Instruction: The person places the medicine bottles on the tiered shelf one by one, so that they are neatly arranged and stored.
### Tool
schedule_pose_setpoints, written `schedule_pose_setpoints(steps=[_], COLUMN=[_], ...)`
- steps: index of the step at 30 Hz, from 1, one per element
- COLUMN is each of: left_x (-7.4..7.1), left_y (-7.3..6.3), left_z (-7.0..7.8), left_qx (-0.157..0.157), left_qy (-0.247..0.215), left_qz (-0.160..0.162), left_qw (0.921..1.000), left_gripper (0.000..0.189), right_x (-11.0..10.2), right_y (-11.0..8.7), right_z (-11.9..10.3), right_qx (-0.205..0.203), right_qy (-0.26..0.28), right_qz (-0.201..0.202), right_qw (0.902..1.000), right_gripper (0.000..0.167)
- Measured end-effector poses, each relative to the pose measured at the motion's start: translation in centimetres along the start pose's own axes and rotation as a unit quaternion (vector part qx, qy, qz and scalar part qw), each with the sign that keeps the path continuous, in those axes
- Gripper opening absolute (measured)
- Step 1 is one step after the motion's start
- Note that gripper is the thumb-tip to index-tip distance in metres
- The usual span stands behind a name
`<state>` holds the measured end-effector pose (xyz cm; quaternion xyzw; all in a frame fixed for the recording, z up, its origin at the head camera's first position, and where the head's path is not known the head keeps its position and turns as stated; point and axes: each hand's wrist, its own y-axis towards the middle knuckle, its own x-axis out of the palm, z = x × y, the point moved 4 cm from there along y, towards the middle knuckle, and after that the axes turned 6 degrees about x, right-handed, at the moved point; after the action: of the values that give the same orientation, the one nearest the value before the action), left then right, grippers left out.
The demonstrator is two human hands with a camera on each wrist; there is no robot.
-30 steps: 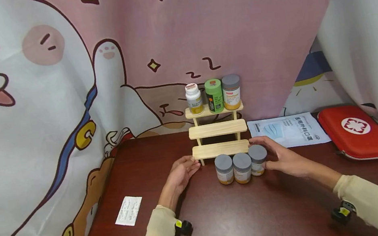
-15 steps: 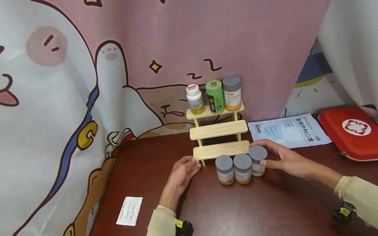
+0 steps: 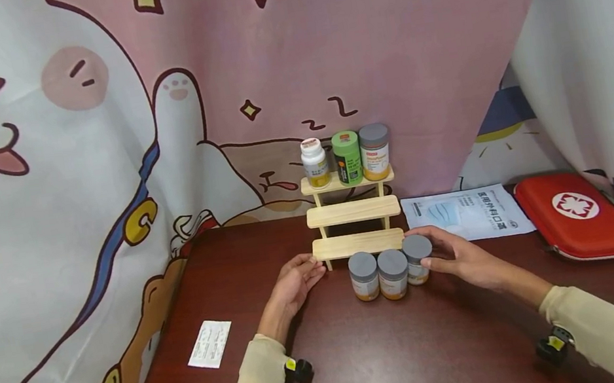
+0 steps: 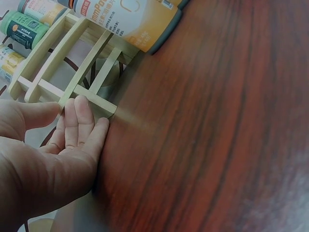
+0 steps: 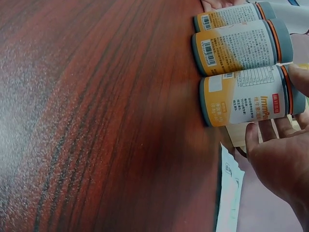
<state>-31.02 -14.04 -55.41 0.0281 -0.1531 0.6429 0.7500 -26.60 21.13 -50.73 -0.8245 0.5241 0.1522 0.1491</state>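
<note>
My left hand (image 3: pixel 296 280) is at the left end of the lowest board of a three-tier wooden shelf (image 3: pixel 357 245), fingertips right at its edge. In the left wrist view, its thumb and fingers are loosely extended beside the shelf leg (image 4: pixel 100 102). My right hand (image 3: pixel 459 255) is round a grey-lidded supplement jar (image 5: pixel 246 99) at the shelf's right front, thumb on the lid side and fingers beside and behind it. Two matching jars, the left jar (image 3: pixel 364 279) and the middle jar (image 3: pixel 393 276), stand upright close beside it.
On the top board stand a white bottle (image 3: pixel 315 165), a green bottle (image 3: pixel 348 160) and a taller grey-lidded jar (image 3: pixel 375 153). A mask packet (image 3: pixel 471 213) and a red zip case (image 3: pixel 578 214) lie right. A white card (image 3: pixel 209 344) lies left.
My right thumb has moved up and inward over the side of the right jar. The left hand, shelf and jars hold their places; the view shifts slightly.
</note>
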Motion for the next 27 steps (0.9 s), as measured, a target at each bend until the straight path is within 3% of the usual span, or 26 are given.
schedule_pose_setpoints(steps=[6, 18, 27], left_x=[0.0, 0.1, 0.0], left_y=[-0.1, 0.0, 0.0], left_z=[0.0, 0.1, 0.0], left_qx=[-0.002, -0.004, -0.008], left_qy=[-0.005, -0.012, -0.011], left_qz=[0.000, -0.003, -0.001], left_qw=[1.0000, 0.9999, 0.9999], left_gripper=[0.013, 0.010, 0.013], right_x=[-0.1, -0.9, -1.9], right_y=[0.1, -0.3, -0.6], right_z=[0.2, 0.0, -1.4], right_qx=[0.012, -0.002, -0.002], right_qy=[-0.002, -0.011, -0.015], right_qz=[0.013, 0.035, 0.062], right_qw=[0.9998, 0.9993, 0.9980], right_gripper=[0.065, 0.059, 0.058])
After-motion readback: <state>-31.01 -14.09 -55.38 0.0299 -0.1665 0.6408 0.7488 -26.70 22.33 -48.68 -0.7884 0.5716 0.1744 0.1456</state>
